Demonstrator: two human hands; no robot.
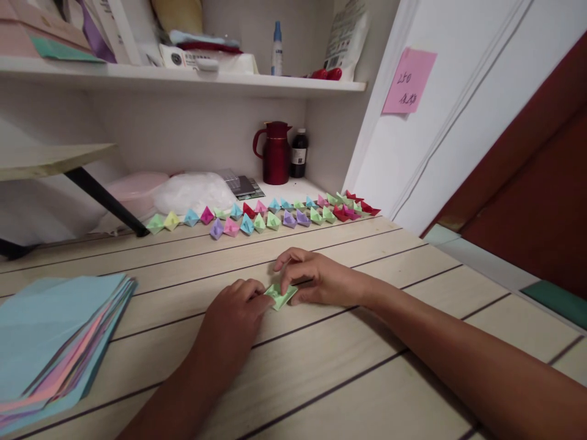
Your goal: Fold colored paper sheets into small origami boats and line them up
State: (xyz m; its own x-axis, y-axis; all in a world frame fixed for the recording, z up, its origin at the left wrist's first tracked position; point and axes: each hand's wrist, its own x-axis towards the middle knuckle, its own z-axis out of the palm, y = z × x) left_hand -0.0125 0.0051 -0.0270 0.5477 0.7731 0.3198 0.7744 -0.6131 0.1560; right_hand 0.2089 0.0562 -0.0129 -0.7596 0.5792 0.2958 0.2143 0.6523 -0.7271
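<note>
A small light green folded paper (pixel 277 298) lies between my hands on the striped wooden tabletop. My left hand (pixel 238 311) is closed at its left corner, the thumb lying along the edge. From the other side, my right hand (pixel 316 278) grips the paper's right part, with one fingertip pressing down inside the fold and the thumb near the right corner. Beyond my hands, several folded paper boats (pixel 246 225) in green, blue, pink, purple, yellow and red stand in two rough rows.
At the left lies a stack of coloured paper sheets (pixel 59 336), blue on top. Behind the boats are a plastic bag (pixel 195 192), a red thermos jug (pixel 276 153) and a dark bottle (pixel 299 154). A black-legged small stand (pixel 55 159) rises at left, below a white shelf (pixel 183 79).
</note>
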